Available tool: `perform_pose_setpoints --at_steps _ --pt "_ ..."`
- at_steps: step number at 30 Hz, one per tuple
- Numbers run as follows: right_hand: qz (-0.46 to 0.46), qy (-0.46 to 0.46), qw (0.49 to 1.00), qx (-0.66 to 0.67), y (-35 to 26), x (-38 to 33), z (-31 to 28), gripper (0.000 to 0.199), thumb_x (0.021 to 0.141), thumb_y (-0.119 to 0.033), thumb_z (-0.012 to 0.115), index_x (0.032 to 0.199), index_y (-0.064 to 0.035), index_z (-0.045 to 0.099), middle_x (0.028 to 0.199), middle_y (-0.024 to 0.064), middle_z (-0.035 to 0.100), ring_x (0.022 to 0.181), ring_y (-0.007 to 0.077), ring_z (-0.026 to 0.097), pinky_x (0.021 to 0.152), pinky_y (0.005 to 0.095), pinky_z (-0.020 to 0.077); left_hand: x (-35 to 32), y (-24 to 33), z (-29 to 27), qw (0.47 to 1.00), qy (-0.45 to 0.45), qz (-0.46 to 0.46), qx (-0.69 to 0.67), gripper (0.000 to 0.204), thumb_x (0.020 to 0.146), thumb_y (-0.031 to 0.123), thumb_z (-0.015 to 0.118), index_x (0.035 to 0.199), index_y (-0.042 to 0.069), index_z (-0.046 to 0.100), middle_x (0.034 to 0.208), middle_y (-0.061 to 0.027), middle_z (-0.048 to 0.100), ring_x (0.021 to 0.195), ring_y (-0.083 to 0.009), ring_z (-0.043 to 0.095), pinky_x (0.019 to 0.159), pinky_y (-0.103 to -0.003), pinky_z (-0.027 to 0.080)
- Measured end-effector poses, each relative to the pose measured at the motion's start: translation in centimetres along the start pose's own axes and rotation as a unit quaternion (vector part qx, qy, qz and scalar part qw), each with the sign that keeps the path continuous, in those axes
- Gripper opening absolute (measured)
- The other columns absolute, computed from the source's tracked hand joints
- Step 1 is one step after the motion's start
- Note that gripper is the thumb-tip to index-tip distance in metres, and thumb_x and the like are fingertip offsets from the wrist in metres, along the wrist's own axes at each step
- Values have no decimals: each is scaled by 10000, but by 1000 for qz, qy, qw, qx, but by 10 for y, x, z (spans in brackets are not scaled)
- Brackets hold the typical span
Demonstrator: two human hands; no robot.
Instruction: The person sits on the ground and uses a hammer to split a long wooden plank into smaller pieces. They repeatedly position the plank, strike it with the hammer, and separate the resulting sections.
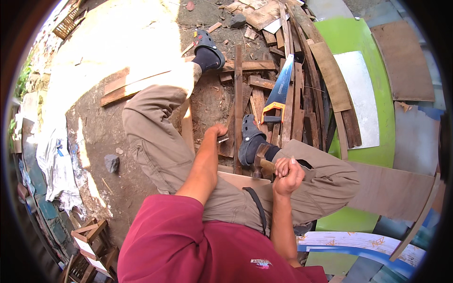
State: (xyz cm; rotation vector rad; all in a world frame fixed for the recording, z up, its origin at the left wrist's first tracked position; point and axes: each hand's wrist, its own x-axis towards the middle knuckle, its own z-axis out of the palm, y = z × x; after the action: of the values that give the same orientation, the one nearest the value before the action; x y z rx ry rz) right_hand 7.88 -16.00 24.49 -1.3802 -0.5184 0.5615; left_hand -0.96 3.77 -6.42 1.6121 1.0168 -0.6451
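Observation:
My right hand (289, 175) is closed around the wooden handle of a hammer (257, 169); its dark metal head hangs to the left of my fist, close to my right shoe (251, 137). Between my legs, my left hand (216, 131) reaches down with curled fingers. A small shiny piece pokes out beneath it, too small to name. Right by that hand, a long brown wood strip (238, 94) runs away from me across other boards. A handsaw (278, 89) with a blue blade and an orange and black handle lies on the wood pile beyond my right shoe.
Old wood strips (298, 101) are heaped at the far right. Behind them lie plywood pieces (330, 70), a white panel (361, 94) and a green sheet (384, 113). A grey stone (111, 162) and white cloth (55, 165) lie at left, a wooden frame (92, 245) at lower left.

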Motion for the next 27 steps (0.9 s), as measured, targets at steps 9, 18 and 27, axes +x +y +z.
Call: perform_pose_setpoints --at_steps 9,18,27 --pt "-11 -31 999 17 -4 -6 17 433 965 -132 388 541 -96 310 468 32 338 429 132 294 467 302 287 31 -34 14 992 12 -48 -113 500 927 366 476 1124 -57 652 1179 -211 654 1065 -316 641 909 -438 504" --pt "-55 -60 994 70 -17 11 45 402 931 -84 415 535 -55 350 476 28 369 440 132 345 491 294 297 -17 6 -44 912 317 -90 -246 557 942 392 385 1165 -53 634 1245 -272 594 1193 -442 536 1030 -478 402" --pt "-23 -42 995 90 -16 58 72 421 959 -90 418 544 -56 357 494 22 369 452 114 343 468 285 298 46 3 -62 780 326 74 -529 440 903 257 545 1183 -80 578 1143 -241 640 1029 -316 631 905 -387 476"
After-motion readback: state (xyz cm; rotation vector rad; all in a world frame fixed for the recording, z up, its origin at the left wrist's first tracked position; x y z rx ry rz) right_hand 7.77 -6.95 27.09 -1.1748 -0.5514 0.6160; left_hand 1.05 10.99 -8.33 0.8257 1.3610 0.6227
